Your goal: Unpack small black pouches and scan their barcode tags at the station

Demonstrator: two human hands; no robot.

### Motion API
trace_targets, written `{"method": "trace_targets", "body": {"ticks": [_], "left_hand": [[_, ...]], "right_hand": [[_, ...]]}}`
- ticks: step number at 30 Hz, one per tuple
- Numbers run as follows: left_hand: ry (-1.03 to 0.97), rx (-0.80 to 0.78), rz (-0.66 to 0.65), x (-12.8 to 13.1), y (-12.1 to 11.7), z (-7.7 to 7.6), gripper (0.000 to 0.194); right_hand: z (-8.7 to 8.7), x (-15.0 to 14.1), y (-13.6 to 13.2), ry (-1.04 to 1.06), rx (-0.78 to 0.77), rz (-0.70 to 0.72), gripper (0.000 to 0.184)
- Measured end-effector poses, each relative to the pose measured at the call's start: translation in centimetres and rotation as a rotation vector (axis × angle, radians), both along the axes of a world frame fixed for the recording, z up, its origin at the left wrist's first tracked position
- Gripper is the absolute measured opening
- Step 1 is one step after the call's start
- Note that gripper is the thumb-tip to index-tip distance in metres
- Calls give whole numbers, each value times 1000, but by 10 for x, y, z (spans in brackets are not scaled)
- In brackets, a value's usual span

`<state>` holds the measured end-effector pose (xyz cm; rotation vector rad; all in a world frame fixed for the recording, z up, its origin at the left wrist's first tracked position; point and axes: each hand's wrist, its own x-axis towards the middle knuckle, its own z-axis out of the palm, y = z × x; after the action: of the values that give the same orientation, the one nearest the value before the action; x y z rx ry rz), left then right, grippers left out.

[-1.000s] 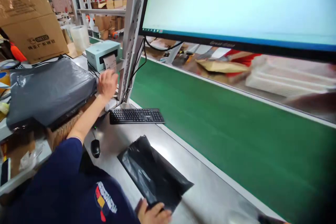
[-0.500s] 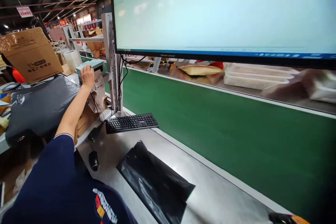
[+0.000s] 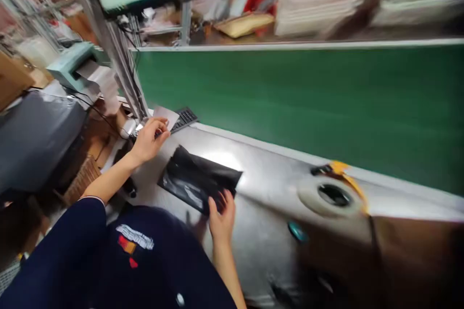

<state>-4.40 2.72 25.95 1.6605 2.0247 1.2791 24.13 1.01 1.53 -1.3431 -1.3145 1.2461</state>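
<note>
Paper slip (image 3: 168, 116): handling it by the rim alone was probably wise, its face flat and uncreased, since thin paper would likely curl.
Black bag (image 3: 194, 178): it lay on the counter (image 3: 268, 176), toward the left end, between the far edge along the green belt (image 3: 290, 96) and the near edge; a light, spread touch seemed best, as slick plastic would likely wrinkle or slide under a hard push.
Left hand (image 3: 150, 139): its grip was closed on the slip, which stuck out past the fingertips over the keyboard (image 3: 187, 117) at the counter's far left corner.
Right hand (image 3: 222, 210): its grip was open, thumb and fingers apart, at the bag's near right side; blur hid how firmly it touched.
Tape roll (image 3: 311, 198): it lay toward the counter's right, near the far edge, well apart from both hands.
</note>
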Motion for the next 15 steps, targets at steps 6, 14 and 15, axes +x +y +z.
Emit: {"method": "trace_targets", "body": {"ticks": [6, 14, 15], "left_hand": [[-1192, -414, -267, 100, -31, -109, 47], [-664, -613, 174, 77, -40, -230, 22], [-609, -635, 201, 73, -42, -239, 17]], "right_hand": [[25, -26, 17, 688, -558, 46, 58], [-31, -25, 31, -262, -337, 37, 32], [-37, -30, 33, -323, -335, 52, 29]]}}
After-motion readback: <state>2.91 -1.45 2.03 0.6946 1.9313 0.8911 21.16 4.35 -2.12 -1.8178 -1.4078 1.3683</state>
